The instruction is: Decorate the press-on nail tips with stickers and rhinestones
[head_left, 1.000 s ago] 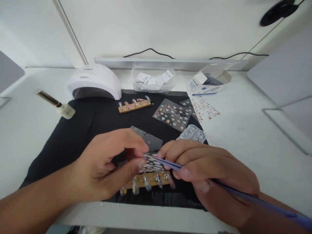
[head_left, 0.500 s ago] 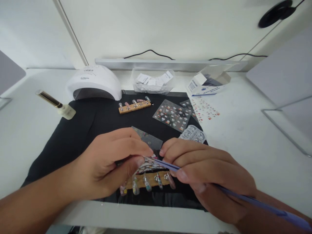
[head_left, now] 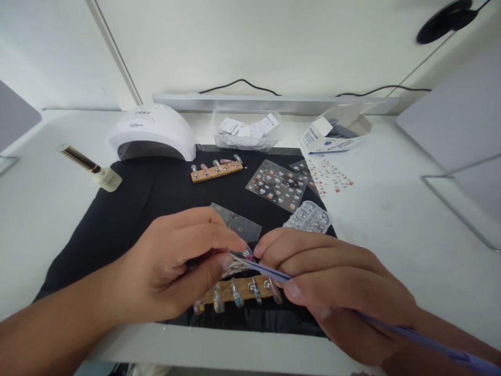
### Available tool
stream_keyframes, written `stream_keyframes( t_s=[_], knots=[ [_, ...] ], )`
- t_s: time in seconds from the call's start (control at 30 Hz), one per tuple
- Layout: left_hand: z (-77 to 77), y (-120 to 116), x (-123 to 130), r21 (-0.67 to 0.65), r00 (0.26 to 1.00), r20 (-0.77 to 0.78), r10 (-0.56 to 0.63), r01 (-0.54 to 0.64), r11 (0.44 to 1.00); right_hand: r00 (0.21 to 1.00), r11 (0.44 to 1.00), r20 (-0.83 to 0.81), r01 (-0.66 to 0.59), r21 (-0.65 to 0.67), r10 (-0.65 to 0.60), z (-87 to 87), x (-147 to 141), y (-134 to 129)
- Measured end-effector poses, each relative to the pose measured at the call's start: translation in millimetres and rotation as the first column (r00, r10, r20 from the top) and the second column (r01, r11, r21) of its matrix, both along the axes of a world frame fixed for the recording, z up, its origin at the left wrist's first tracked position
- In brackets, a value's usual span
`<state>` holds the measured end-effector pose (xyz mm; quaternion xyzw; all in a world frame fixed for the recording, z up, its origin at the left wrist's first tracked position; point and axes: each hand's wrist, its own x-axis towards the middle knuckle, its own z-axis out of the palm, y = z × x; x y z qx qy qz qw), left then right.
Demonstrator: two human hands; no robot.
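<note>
My left hand (head_left: 168, 263) is closed, thumb and forefinger pinching a nail sticker sheet (head_left: 235, 268) that is mostly hidden behind them. My right hand (head_left: 336, 277) grips purple tweezers (head_left: 268, 271), whose tips meet the sheet's edge beside my left fingertips. A small character sticker (head_left: 248, 254) with white and pink parts shows just above the tips; whether they hold it I cannot tell. Just below my hands lies a wooden strip (head_left: 246, 285) carrying several decorated nail tips (head_left: 237, 294), its left end partly covered by my left hand.
On the black mat (head_left: 129, 209) lie a second nail strip (head_left: 217, 171), sticker sheets (head_left: 276, 185) and a clear case (head_left: 309, 218). Behind stand a white nail lamp (head_left: 152, 130), a plastic tub (head_left: 247, 133) and a pad box (head_left: 334, 137). A polish bottle (head_left: 107, 179) is left.
The sheet in my left hand has tilted, so less of its printed face shows. My right hand and the tweezers have shifted slightly down and to the right.
</note>
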<state>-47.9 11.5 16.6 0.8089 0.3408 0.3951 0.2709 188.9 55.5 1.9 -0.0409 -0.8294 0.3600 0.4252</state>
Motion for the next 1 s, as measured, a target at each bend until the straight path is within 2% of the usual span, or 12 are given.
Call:
stream_keyframes(
  t_s=[0.3, 0.43, 0.57, 0.83, 1.0],
  knots=[
    [-4.7, 1.5, -0.5, -0.045, 0.999, 0.039, -0.006, 0.007, 0.999, 1.0, 1.0, -0.001, 0.004, 0.019, -0.004, -1.6, 1.7, 0.3],
    [-6.0, 0.6, -2.5, -0.156, 0.995, 0.1, -0.016, 0.032, 0.987, 1.0, 0.999, -0.005, 0.018, 0.034, -0.018, -0.7, 1.0, 1.3],
    [-3.6, -0.7, -3.9, -0.269, 0.997, 0.071, 0.002, 0.017, 0.963, 0.999, 0.998, 0.018, 0.026, 0.062, -0.027, 0.1, 1.1, 3.0],
    [0.5, -0.7, -0.3, -0.351, 0.998, 0.045, 0.043, -0.025, 0.936, 0.997, 0.98, 0.02, 0.065, 0.19, -0.07, 1.0, 0.3, 1.1],
    [2.7, -1.1, 1.6, -0.419, 0.997, 0.056, 0.061, -0.032, 0.908, 0.99, 0.937, 0.017, 0.128, 0.326, -0.141, 2.0, -2.0, -1.2]
  ],
)
